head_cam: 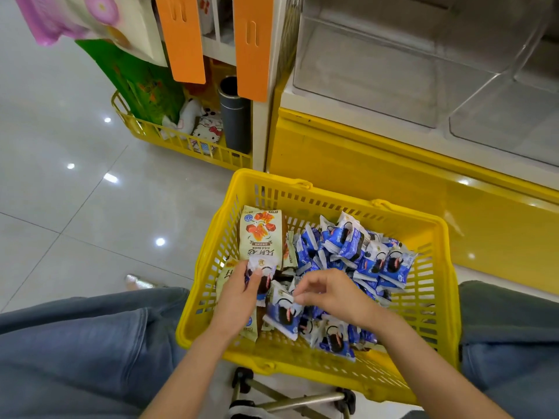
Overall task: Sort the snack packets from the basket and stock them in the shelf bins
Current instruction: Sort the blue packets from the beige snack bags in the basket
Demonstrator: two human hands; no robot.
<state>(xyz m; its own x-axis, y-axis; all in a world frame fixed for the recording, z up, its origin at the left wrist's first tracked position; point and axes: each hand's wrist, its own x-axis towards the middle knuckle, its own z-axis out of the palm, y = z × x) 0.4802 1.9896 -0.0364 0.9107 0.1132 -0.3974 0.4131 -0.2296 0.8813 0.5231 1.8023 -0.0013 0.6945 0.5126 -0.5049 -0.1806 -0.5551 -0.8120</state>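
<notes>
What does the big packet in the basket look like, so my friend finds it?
Look in the yellow basket below the shelf. At its far left corner leans a tall cream packet with orange cubes pictured; the heap beside it is small blue packets.

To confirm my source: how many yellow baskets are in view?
2. The near basket, in front, holds snack packets; the far basket, upper left, holds toys.

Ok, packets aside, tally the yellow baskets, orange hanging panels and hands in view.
Yellow baskets: 2, snack basket, toy basket
Orange panels: 2
Hands: 2, left hand holding one blue packet, right hand pinching another blue packet
Total: 6
</notes>
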